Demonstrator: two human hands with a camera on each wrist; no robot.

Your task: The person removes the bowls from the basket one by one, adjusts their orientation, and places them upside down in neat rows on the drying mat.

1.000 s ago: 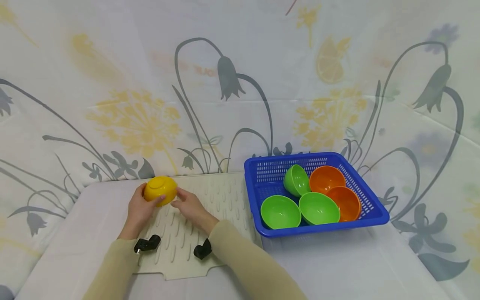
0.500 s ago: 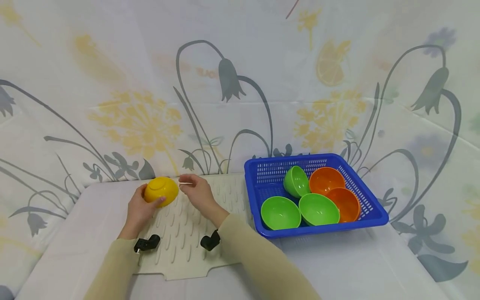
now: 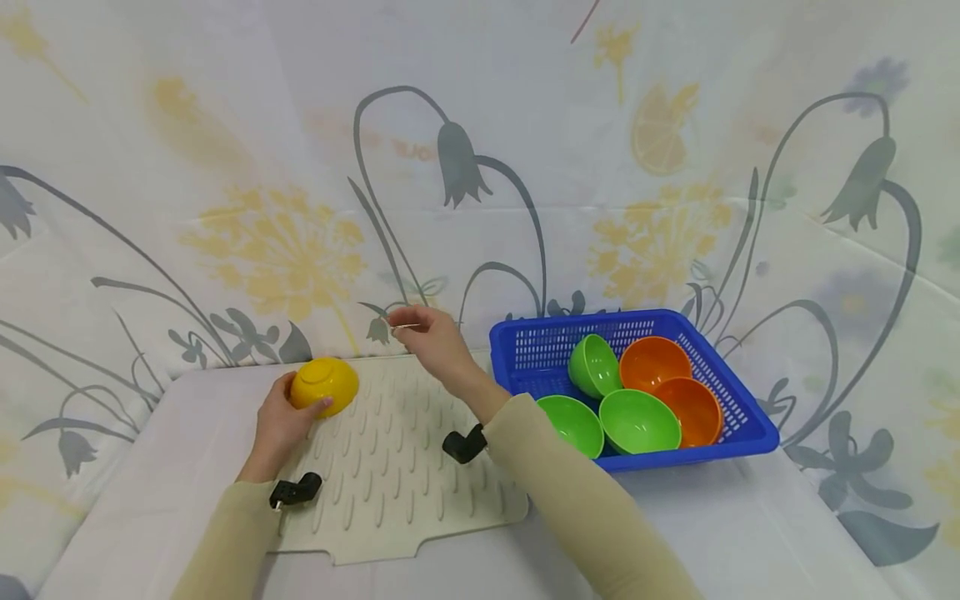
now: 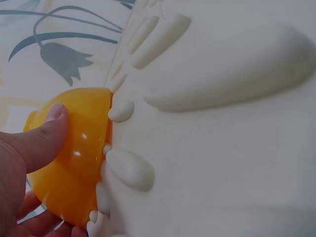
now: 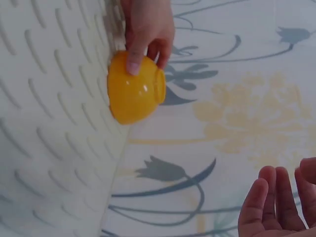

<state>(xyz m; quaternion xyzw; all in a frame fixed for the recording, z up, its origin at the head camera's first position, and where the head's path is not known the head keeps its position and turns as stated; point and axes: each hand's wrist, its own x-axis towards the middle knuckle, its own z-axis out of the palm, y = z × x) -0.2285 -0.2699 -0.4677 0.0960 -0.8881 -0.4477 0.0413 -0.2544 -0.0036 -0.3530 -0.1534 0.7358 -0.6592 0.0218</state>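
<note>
A yellow bowl (image 3: pixel 325 386) rests upside down, its foot ring upward, at the back left of a cream ridged mat (image 3: pixel 390 467). My left hand (image 3: pixel 282 425) grips it from the left. In the left wrist view the thumb (image 4: pixel 52 126) lies on the outside of the bowl (image 4: pixel 74 153), with the other fingers curling under the far side. Its rim meets the mat's ridges. My right hand (image 3: pixel 442 350) is raised over the back of the mat, apart from the bowl. Its fingers (image 5: pixel 284 202) look loosely bent and hold nothing in the right wrist view.
A blue slatted basket (image 3: pixel 525 333) stands to the right of the mat. Inside are green bowls (image 3: pixel 640 422) and orange bowls (image 3: pixel 655 364). A floral cloth (image 3: pixel 300 167) hangs behind the white-covered table (image 3: pixel 720 517).
My right hand has left the bowl and moved up and to the right, toward the basket. The left hand stays on the bowl, nearly still.
</note>
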